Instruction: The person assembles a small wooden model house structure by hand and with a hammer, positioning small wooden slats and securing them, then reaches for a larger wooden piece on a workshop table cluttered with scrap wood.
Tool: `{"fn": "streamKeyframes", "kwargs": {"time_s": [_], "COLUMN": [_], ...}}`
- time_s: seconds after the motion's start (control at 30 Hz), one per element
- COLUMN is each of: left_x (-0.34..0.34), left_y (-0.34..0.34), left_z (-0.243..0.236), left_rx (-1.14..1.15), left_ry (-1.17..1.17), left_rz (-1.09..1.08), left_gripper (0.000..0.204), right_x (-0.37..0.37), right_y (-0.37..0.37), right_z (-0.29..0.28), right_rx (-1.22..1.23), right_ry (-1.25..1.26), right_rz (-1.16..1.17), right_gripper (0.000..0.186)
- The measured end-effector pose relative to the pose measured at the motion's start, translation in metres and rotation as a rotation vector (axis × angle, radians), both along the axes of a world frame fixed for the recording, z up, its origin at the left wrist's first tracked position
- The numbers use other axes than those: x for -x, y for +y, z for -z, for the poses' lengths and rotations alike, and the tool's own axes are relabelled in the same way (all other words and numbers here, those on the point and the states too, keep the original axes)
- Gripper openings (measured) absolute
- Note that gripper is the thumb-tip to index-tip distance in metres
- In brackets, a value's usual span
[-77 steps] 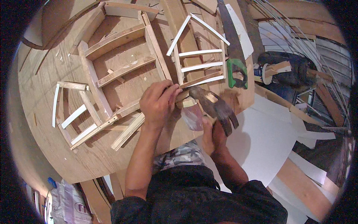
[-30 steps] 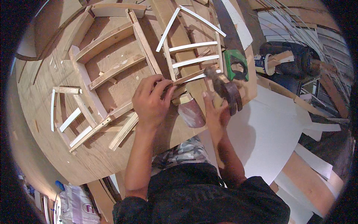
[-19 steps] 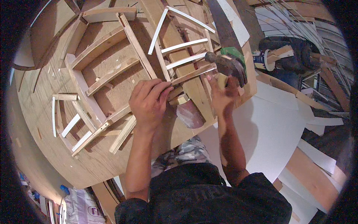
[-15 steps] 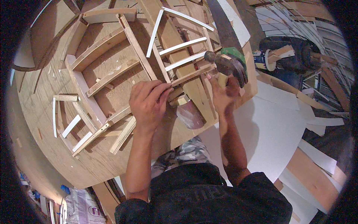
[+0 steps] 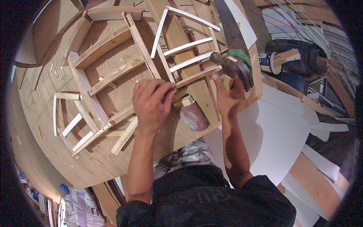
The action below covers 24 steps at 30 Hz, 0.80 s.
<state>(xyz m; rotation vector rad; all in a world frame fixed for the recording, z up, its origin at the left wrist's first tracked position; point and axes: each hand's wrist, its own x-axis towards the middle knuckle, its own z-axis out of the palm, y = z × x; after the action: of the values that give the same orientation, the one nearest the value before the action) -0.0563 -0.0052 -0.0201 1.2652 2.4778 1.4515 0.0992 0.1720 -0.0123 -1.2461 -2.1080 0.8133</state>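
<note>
A small wooden frame with white-edged curved slats [image 5: 189,47] lies ahead of me on the worktable. My left hand [image 5: 152,101] is closed, its fingertips pinching the left end of the frame's nearest wooden strip [image 5: 199,76]. In my right hand [image 5: 229,96] is a claw hammer [image 5: 237,69], gripped by the handle close to its head. The hammer head hangs beside the strip's right end, and my right thumb is close to that end. Part of the strip's left end is hidden under my left fingers.
A larger curved wooden frame [image 5: 81,79] lies left of my left hand, with a smaller frame [image 5: 76,125] nearer. A dark reddish block [image 5: 194,116] sits between my forearms. Beyond the hammer are a handsaw [image 5: 230,28] and a green object [image 5: 242,56]. White sheets [image 5: 272,128] lie to the right.
The whole view has shifted slightly. Both hands keep nearly the same places on the strip and the hammer.
</note>
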Motion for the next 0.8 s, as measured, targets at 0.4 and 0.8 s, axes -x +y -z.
{"fn": "streamKeyframes", "kwargs": {"time_s": [0.4,0.8], "left_x": [0.002,-0.008], "left_y": [0.001,0.007], "left_z": [-0.001,0.001], "left_rx": [0.028,0.050], "left_ry": [0.005,0.044], "left_rz": [0.031,-0.088], "left_gripper": [0.017,0.023], "right_x": [-0.055,-0.021], "right_y": [0.028,0.032], "right_z": [0.048,0.013], "right_rx": [0.140,0.501], "right_ry": [-0.066,0.395], "right_rz": [0.075,0.060], "right_gripper": [0.044,0.038]}}
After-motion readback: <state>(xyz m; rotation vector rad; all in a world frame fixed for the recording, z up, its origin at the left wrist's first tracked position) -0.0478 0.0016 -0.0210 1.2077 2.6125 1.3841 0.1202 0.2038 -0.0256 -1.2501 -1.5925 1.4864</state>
